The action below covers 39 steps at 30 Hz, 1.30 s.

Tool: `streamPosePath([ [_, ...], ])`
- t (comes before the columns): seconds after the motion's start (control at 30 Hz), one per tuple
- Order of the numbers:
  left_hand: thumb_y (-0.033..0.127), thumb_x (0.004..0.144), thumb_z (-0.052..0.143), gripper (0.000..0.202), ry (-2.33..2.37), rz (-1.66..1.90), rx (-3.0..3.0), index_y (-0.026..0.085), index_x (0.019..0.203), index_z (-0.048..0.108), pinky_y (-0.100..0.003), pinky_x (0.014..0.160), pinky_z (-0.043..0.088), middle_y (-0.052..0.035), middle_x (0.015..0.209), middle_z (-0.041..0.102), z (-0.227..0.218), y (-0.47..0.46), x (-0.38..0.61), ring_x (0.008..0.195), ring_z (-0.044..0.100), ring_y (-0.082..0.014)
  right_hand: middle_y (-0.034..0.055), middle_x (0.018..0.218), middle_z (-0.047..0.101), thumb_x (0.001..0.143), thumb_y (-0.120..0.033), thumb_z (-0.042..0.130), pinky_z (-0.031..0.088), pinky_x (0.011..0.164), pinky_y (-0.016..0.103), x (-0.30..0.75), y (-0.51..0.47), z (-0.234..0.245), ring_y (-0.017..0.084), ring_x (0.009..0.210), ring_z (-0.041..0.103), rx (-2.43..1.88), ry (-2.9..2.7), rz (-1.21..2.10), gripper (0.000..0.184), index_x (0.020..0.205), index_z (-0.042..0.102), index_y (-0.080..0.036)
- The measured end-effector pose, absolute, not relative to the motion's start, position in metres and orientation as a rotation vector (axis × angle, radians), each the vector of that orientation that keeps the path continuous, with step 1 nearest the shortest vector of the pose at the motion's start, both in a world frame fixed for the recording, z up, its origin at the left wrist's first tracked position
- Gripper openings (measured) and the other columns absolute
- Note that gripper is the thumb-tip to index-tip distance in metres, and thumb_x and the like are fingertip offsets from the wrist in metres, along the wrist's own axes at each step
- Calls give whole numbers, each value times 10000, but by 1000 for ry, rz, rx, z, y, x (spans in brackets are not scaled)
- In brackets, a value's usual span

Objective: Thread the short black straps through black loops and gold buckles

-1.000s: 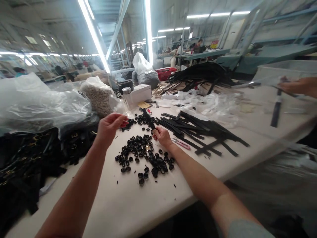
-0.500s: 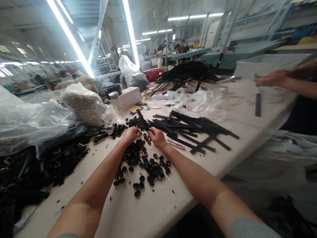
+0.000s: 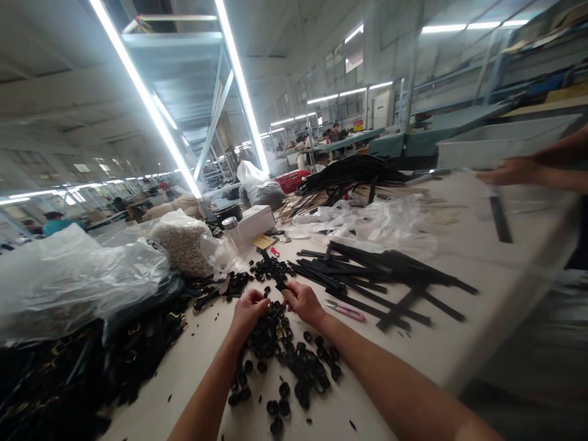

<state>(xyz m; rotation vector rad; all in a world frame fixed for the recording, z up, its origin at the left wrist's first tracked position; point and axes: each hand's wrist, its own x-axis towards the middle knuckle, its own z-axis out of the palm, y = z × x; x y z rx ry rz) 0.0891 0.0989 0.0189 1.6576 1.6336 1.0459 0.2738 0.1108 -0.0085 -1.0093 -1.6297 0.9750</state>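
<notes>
My right hand (image 3: 303,301) is closed on a black strap (image 3: 272,263), which points away from me across the table. Just left of it, my left hand (image 3: 250,309) has its fingers pinched together; whatever lies between them is too small to make out. Beneath and in front of both hands spreads a heap of small black loops (image 3: 305,367), with a gold-coloured piece among them. To the right of my right hand lie pink-handled thread snips (image 3: 346,310). Beyond them rests a loose pile of flat black straps (image 3: 362,275).
Buckled black straps (image 3: 133,355) and plastic bags (image 3: 92,275) crowd the left side. A glass jar (image 3: 233,233) and white box (image 3: 257,222) stand farther back. At right, a co-worker's hand (image 3: 509,171) holds a dark strip near a grey bin (image 3: 505,147).
The view has tilted upward, so the table sits lower in the picture. My hands stay close together over the loops, the strap still in my right. The co-worker's strip has swung to a slant.
</notes>
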Motion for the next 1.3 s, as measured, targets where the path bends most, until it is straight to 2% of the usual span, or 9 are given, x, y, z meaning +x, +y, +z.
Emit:
streamPosePath([
  [0.07,439,643,749,322,1478,1193,1370,178,683,566,-265,534,477,-16,639,640,19,66,78,626,660,-203,18,644,656,881,-356,518,459,484,223,268,99,-2,113,480,592,-934,-1637,1068,208,792,563,-174],
  [0.17,440,642,782,347,1357,1389,1079,155,752,618,-250,594,501,-46,755,688,17,17,69,655,658,-165,1,635,631,863,-369,541,452,463,210,257,74,9,95,470,562,-817,-1652,1252,215,785,561,-169],
  [0.33,397,570,839,367,1290,1691,803,151,729,618,-240,656,515,-15,712,671,9,-19,71,645,644,-126,-21,610,603,848,-327,551,434,458,186,242,48,15,75,465,538,-705,-1736,1411,184,780,553,-155],
  [0.53,375,577,840,347,1247,1664,807,150,722,618,-235,665,514,-7,691,665,5,-16,83,643,640,-116,-18,611,606,863,-289,532,420,441,174,238,43,10,70,455,537,-741,-1838,1473,160,810,563,-141],
  [0.8,360,599,826,311,1242,1642,884,157,718,623,-237,650,517,-3,689,664,7,-17,89,616,628,-109,-10,633,617,870,-266,527,471,463,190,238,49,10,88,491,577,-749,-1768,1536,141,810,559,-142],
  [1.07,349,600,833,322,1241,1669,897,151,723,611,-230,663,529,-9,755,674,6,-15,86,640,647,-106,-18,623,615,870,-245,532,453,467,175,241,49,12,77,484,570,-758,-1870,1496,125,825,580,-139],
  [1.2,306,596,839,338,1239,1685,923,168,834,643,-239,654,538,4,763,671,5,-15,83,630,653,-112,-10,638,627,876,-247,527,444,479,175,244,49,13,79,495,569,-750,-1958,1471,130,846,585,-135],
  [1.3,298,621,826,351,1290,1654,1003,165,910,679,-265,684,548,-24,826,694,6,-16,81,657,658,-122,-13,641,631,880,-247,524,439,490,172,245,51,14,74,495,566,-756,-2021,1451,134,859,596,-136],
])
